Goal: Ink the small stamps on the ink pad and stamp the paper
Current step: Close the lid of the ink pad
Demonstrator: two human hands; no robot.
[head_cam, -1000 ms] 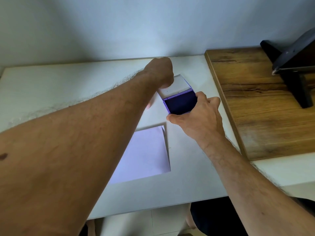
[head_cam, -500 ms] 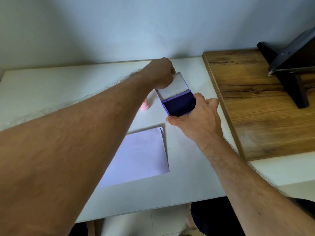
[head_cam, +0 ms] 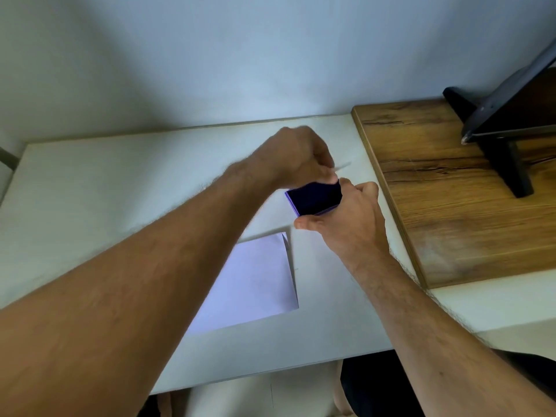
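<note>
The ink pad (head_cam: pixel 314 198), a purple case with a dark blue inked face, sits on the white table (head_cam: pixel 120 191) just beyond the paper. My right hand (head_cam: pixel 346 219) grips its near right side, thumb along the front edge. My left hand (head_cam: pixel 301 158) is curled over the pad's far edge and pinches the lid (head_cam: pixel 343 167), which shows only as a thin blurred pale edge. The white sheet of paper (head_cam: pixel 255 281) lies flat in front of the pad, partly under my left forearm. No small stamp is visible.
A wooden board (head_cam: pixel 451 206) lies on the table to the right, close to my right hand. On its far end stands a black stand with a dark tilted panel (head_cam: pixel 505 121). A pale wall runs behind the table.
The lid's white face, plain before, has shrunk to a thin edge under my left hand. The pink stamp seen left of the pad is hidden. My right hand keeps its hold.
</note>
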